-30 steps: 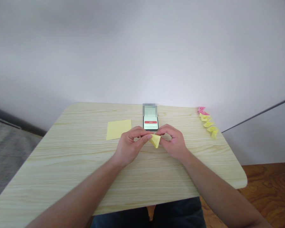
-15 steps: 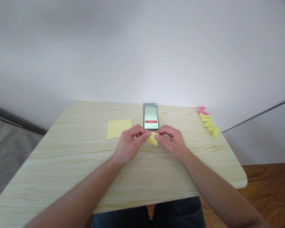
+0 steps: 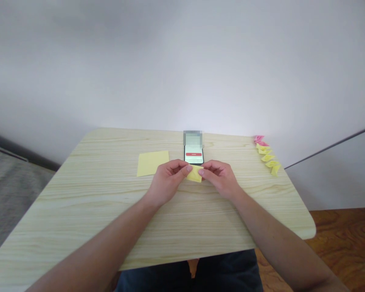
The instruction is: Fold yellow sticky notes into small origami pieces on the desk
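Note:
A small folded yellow paper [image 3: 195, 174] is pinched between both of my hands over the middle of the wooden table [image 3: 109, 219]. My left hand [image 3: 167, 182] grips its left side with thumb and fingers closed. My right hand [image 3: 220, 178] pinches its right side the same way. Just behind the paper lies a phone [image 3: 194, 151] with its screen lit. A flat pad of yellow square sheets [image 3: 153, 163] lies to the left of my left hand.
Along the table's far right edge runs a row of small folded paper pieces, pink ones [image 3: 259, 140] at the back and yellow ones [image 3: 269, 160] nearer. A white wall stands close behind the table. Wooden floor [image 3: 343, 239] shows at the right.
The folded yellow paper has been turned and flattened between my fingers, from hanging point down to lying more level. Both hands have moved slightly away from me, toward the phone.

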A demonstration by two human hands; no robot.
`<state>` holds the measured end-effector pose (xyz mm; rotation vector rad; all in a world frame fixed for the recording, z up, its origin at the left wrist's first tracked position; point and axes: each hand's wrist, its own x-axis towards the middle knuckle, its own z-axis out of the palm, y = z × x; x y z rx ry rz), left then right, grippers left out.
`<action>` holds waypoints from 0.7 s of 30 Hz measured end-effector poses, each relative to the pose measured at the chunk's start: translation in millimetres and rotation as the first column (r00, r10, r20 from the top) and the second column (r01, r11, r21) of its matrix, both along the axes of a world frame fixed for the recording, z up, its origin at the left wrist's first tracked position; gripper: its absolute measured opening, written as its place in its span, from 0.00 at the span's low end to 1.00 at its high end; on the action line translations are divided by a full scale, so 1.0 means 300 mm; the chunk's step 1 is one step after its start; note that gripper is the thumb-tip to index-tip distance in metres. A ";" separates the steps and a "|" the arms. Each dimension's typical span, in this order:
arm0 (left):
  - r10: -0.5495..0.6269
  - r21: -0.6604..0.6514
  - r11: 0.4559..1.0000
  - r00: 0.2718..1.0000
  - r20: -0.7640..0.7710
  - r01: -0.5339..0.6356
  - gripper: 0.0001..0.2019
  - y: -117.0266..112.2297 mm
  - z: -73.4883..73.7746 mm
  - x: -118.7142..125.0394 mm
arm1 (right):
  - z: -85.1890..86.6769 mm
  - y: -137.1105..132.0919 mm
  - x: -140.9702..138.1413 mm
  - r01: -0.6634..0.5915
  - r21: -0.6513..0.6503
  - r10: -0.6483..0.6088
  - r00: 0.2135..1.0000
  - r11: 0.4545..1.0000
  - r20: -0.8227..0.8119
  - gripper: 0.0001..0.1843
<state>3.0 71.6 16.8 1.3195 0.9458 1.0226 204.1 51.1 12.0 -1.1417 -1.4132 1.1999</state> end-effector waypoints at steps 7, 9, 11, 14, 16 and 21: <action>-0.028 -0.019 0.999 0.999 -0.022 0.027 0.14 0.011 -0.001 -0.001 | 0.014 -0.002 -0.004 -0.080 -0.053 0.080 0.997 0.995 0.002 0.16; -0.022 -0.011 1.000 1.000 -0.009 0.022 0.14 0.014 -0.009 0.000 | 0.013 0.002 -0.003 -0.086 -0.080 0.084 0.996 0.993 -0.034 0.16; -0.025 -0.031 0.999 0.999 0.038 0.026 0.15 0.014 -0.018 0.001 | 0.011 0.007 -0.003 -0.085 -0.097 0.079 0.994 0.992 -0.071 0.16; -0.060 -0.057 0.996 0.991 0.119 0.067 0.21 0.010 -0.024 0.000 | 0.009 0.015 -0.004 -0.074 -0.102 0.062 0.991 0.992 -0.116 0.16; -0.085 -0.033 0.995 0.985 0.151 0.091 0.22 0.007 -0.024 -0.003 | 0.007 0.019 -0.005 -0.073 -0.113 0.055 0.987 0.991 -0.149 0.16; -0.121 0.023 0.993 0.976 0.184 0.118 0.20 0.006 -0.018 -0.002 | -0.001 0.021 -0.004 -0.086 -0.152 0.051 0.974 0.985 -0.221 0.19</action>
